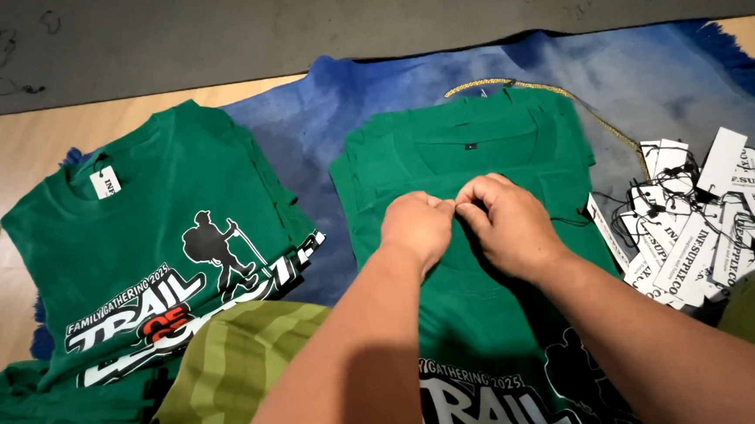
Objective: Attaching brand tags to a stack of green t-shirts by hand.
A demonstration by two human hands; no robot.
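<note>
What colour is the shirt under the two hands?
The shirt is dark green with a white print low down, seen in the head view.

A single head-worn camera looks steeply down and forward from close above, the fingers (460, 205) meeting just right of centre, forearms entering from below.

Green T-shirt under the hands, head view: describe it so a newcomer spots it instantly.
On the blue fringed rug, two stacks of green printed T-shirts lie side by side. It is the top green T-shirt of the middle stack, left of the pile of white paper hang tags. Unlike the left stack's tagged shirt, both hands, left hand and right hand, pinch its neckline.
</note>
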